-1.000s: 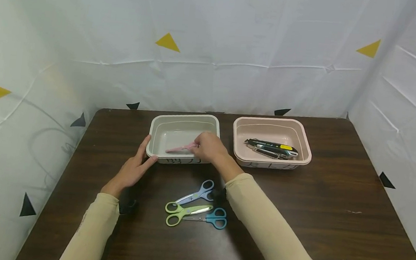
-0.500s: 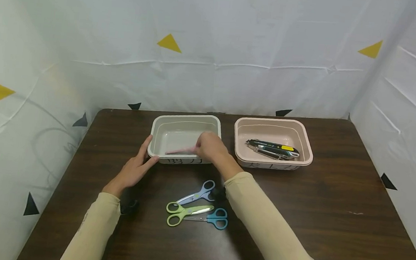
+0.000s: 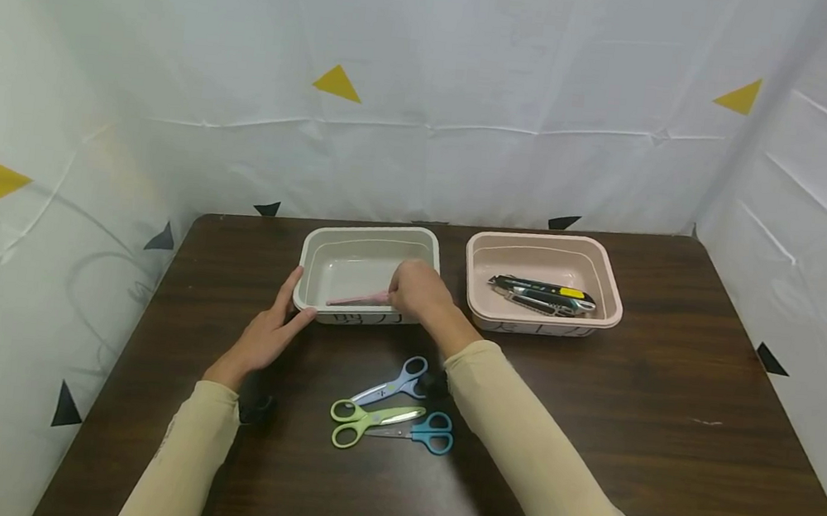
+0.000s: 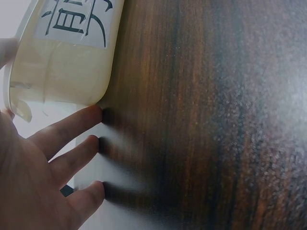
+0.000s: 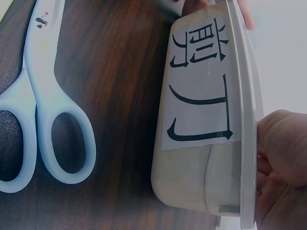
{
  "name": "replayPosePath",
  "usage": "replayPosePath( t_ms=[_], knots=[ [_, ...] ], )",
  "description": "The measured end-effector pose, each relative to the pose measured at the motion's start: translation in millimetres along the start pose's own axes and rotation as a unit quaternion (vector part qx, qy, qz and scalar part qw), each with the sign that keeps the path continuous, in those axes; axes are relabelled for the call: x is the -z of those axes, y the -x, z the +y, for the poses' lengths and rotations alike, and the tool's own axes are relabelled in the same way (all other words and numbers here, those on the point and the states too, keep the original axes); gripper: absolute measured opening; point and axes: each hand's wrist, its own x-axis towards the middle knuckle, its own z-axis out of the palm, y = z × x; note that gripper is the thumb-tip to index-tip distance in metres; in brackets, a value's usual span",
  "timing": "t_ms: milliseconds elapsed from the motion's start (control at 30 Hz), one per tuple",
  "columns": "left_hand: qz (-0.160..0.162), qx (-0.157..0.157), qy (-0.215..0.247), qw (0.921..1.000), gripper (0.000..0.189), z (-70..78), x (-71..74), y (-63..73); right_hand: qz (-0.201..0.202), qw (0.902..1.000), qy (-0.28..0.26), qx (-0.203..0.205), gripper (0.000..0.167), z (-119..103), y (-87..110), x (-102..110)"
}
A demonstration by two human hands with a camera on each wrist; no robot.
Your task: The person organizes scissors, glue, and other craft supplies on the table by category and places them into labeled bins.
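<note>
Inside the grey-white bin (image 3: 316, 257), my right hand (image 3: 421, 292) grips a pair of pink scissors (image 3: 360, 299) by the handle end. Their slim pink length points left, low along the bin's near wall; the handles are hidden by the hand. My left hand (image 3: 267, 339) rests at the bin's left near corner, thumb on the rim. Its fingers (image 4: 67, 129) stretch, spread, along the bin's end in the left wrist view. In front of the bin lie light blue scissors (image 3: 391, 385), green scissors (image 3: 371, 422) and teal-handled scissors (image 3: 432, 433), close together and overlapping.
A pink bin (image 3: 471, 284) stands right of the grey-white one, with several box cutters (image 3: 544, 295) in it. Both bins carry written labels on their near walls. White sheeting (image 3: 430, 85) rises behind and beside the dark wooden table (image 3: 664, 448).
My right hand has shifted slightly inside the bin, and the pink scissors' handles, partly visible earlier, are now covered by it. The left hand stays at the corner.
</note>
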Motion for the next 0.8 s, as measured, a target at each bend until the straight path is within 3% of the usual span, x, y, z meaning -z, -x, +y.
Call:
replayPosePath(
  t_ms=[367,800],
  knots=[
    [-0.003,-0.002,0.002,1.0000,0.074,-1.9,-1.1,-1.1,0.009,0.9999,-0.009,0.004,0.014,1.4,0.1,-1.8],
    [-0.002,-0.005,0.002,1.0000,0.073,-1.9,0.8,-1.1,0.026,0.9983,-0.038,0.036,0.019,3.5,6.4,-2.9]
  ],
)
